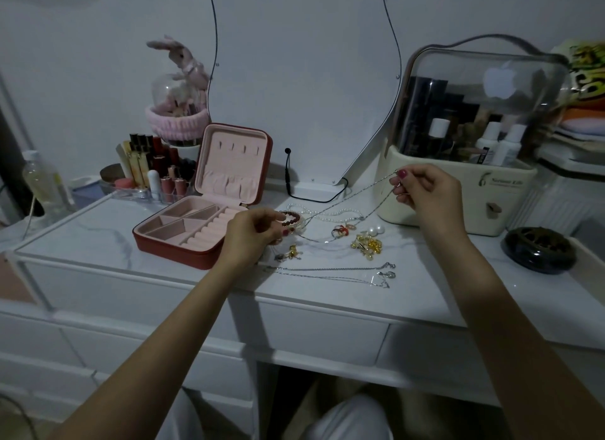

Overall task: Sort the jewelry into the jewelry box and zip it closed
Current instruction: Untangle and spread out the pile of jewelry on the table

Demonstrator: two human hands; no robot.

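Observation:
A red jewelry box (170,243) with pink lining stands open on the white vanity top, lid upright. My right hand (425,194) is raised and pinches a thin silver chain necklace (357,201) that hangs down to the tabletop. My left hand (252,235) hovers just right of the box, fingers curled on the chain's lower end beside a dark red bead bracelet (292,217). Loose on the top lie a pearl strand (337,213), rings (342,231), pearl studs (375,231), gold earrings (366,245) and two silver chains (337,274).
A lipstick organizer (154,174) stands behind the box on the left. A cream cosmetics case (458,164) with a clear lid fills the back right. A black round dish (539,250) sits at the right. A black cable (304,191) runs from the mirror base.

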